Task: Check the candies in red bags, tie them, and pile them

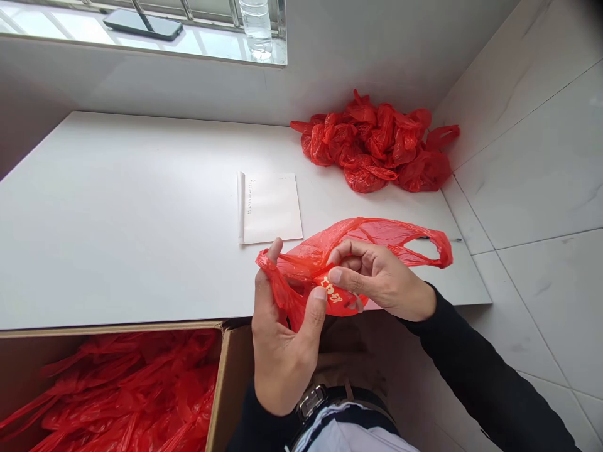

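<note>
- Down at the lower left, an open cardboard box (225,376) stands beside the table, filled with loose red plastic bags (122,395).
- Above it, the white table (117,220) stretches across the view; on the window ledge behind it lie a dark phone (142,24) and, further right, a clear water bottle (257,26).
- Near the table's middle rests a folded white paper sheet (271,207), just beyond the hands.
- The left hand (282,339) is raised palm-up at the table's front edge, fingers curled and pinching the left end of a red plastic bag (377,235), thumb and index tip pressed on the film.
- That bag spreads between both hands, held just above the table edge, its printed part sitting between the two thumbs and its handle loop trailing off to the right.
- The right hand (381,279) is closed on the bag's middle, fingers bent inward and touching the left hand's fingertips.
- Far right at the back, a pile of bunched red bags (377,150) sits in the table corner against the tiled wall (532,157), well apart from the hands.
</note>
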Tool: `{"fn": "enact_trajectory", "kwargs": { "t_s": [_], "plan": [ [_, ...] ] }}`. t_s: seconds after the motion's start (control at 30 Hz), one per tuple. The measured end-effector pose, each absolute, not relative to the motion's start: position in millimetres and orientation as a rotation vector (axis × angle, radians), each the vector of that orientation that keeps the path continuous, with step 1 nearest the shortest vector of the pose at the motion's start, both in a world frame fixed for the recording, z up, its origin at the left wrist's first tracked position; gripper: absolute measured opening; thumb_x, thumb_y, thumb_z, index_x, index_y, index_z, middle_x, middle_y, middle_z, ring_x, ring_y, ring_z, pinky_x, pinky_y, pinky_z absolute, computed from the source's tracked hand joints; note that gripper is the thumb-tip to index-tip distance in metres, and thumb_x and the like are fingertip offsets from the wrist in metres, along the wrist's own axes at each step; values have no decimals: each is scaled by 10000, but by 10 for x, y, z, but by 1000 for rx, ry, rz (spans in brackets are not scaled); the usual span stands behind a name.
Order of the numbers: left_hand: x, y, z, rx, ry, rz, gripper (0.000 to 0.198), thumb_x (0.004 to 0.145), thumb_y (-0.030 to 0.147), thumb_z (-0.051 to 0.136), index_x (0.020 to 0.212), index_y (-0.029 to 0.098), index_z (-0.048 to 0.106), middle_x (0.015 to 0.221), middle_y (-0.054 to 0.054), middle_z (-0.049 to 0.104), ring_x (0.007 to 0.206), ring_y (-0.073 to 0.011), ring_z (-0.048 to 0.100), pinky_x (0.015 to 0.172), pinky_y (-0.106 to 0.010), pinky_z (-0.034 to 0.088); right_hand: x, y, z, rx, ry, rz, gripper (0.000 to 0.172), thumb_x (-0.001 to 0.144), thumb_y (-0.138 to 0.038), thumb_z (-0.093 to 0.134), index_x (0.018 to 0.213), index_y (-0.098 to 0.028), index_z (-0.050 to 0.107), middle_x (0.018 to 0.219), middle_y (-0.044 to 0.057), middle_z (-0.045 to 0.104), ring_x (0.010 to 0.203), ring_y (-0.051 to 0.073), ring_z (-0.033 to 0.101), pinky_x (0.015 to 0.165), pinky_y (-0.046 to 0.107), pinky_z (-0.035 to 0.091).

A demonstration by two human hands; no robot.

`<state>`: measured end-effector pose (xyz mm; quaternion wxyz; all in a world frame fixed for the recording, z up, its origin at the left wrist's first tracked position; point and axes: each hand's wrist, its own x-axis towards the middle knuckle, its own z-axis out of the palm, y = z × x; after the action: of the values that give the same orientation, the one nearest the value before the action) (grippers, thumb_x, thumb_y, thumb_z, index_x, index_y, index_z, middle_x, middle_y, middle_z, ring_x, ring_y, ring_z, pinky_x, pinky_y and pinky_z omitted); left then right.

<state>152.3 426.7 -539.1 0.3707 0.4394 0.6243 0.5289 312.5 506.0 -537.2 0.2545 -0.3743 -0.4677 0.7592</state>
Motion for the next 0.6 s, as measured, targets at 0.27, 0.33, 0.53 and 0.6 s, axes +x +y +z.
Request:
{"fn": "enact_trajectory", "kwargs": {
  "t_s": [0.27,0.33,0.53,0.6],
  "plan": [
    [1515,4256,-5418,1048,1571,1382,728,901,282,717,1546,301,379,1203,-95,713,1029,-256,743,971,-448,611,3172,5051,-5322,-1007,-1468,1957,242,974,-427,644,1058,-203,686,801,-16,589,605,110,586,570,262,550],
    [1506,4255,-5425,1057,1586,1397,715,908,295,710,1547,292,389,1229,-105,699,1069,-270,729,998,-470,592,3183,5049,-5313,-1014,-1485,1936,218,974,-388,647,1077,-203,702,822,-8,602,640,114,584,602,267,556],
    [1501,4275,-5379,1122,1694,1414,773,851,283,781,1534,317,420,1393,-82,620,1138,-253,697,1013,-398,578,3216,5045,-5316,-973,-1466,1975,269,927,-335,730,1151,-188,709,860,9,656,728,111,610,614,214,542],
    [1505,4277,-5371,1098,1721,1418,749,845,287,787,1513,342,452,1483,-60,553,1172,-252,676,1042,-386,557,3218,5042,-5320,-957,-1430,1991,289,923,-340,737,1167,-189,701,882,15,664,754,112,621,612,202,548]
  ]
}}
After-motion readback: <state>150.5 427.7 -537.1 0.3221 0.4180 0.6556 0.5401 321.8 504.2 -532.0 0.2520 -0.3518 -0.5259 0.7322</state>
